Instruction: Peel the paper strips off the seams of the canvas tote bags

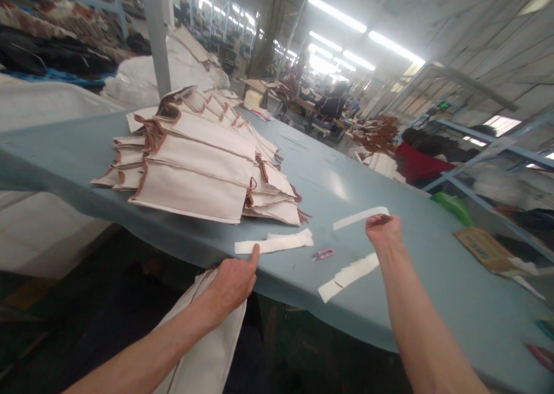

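My right hand is raised over the table, its fingers pinching one end of a narrow white strip. The strip's free end reaches to the left. Below that hand lies a fanned stack of white strips. My left hand is at the table's front edge, index finger stretched out and touching a second pile of white strips; its other fingers are curled and partly hidden. Under my left wrist a cream fabric piece with a brown seam hangs over my lap. Pink thread snips lie between the two piles.
A large stack of cream pieces with brown edging covers the table's left part. At right are a flattened cardboard piece and a green bag. A metal post rises behind the stack. A seated person is farther back.
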The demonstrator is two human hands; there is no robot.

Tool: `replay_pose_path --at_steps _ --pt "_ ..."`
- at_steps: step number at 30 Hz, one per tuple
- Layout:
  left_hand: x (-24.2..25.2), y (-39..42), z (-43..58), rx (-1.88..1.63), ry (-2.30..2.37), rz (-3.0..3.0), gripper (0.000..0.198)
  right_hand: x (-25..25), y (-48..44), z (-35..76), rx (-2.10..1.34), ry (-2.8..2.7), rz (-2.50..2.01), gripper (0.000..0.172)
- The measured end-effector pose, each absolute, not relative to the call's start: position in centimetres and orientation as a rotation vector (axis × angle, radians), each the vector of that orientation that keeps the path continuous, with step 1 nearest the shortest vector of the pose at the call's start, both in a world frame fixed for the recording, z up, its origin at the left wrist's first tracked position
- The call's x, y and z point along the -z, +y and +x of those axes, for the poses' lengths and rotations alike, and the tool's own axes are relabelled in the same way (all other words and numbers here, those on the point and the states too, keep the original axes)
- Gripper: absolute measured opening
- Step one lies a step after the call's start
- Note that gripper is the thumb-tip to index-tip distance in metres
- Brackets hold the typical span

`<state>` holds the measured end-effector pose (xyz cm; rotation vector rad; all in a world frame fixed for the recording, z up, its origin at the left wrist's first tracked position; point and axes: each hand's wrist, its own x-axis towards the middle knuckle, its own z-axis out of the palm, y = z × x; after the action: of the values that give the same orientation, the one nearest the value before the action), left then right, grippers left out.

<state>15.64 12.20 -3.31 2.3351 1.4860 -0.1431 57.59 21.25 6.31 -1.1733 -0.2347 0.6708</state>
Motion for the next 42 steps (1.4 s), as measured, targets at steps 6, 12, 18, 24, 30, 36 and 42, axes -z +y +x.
replay_pose_path --at_steps 6,12,18,24,30,36,42 --pt "4.2 13.1 14.9 -0.023 1.471 2.203 0.041 -8.7 19.8 55.6 -0.698 -0.343 -1.147 0.030" --pt "5.1 14.2 13.5 -0.240 1.354 2.024 0.038 -10.5 17.4 49.4 -0.788 -0.565 -1.081 0.039" --pt "4.3 13.1 12.2 -0.451 1.164 1.864 0.029 -10.4 13.9 40.5 -0.924 -0.788 -1.041 0.028" --pt "1.4 9.3 10.8 -0.486 0.848 1.674 0.029 -8.4 11.6 29.6 -1.213 -0.861 -0.915 0.045" --pt "-0.3 6.0 10.5 -0.629 0.682 1.323 0.063 -8.4 10.0 22.5 -1.355 -0.779 -0.826 0.052" --pt "-0.9 6.0 8.3 -0.948 0.746 1.023 0.115 -6.2 7.0 20.7 -1.374 -0.760 -0.956 0.057" --pt "-0.9 5.9 6.8 -1.187 0.904 0.793 0.108 -2.7 4.1 20.9 -1.245 -0.802 -1.180 0.063"
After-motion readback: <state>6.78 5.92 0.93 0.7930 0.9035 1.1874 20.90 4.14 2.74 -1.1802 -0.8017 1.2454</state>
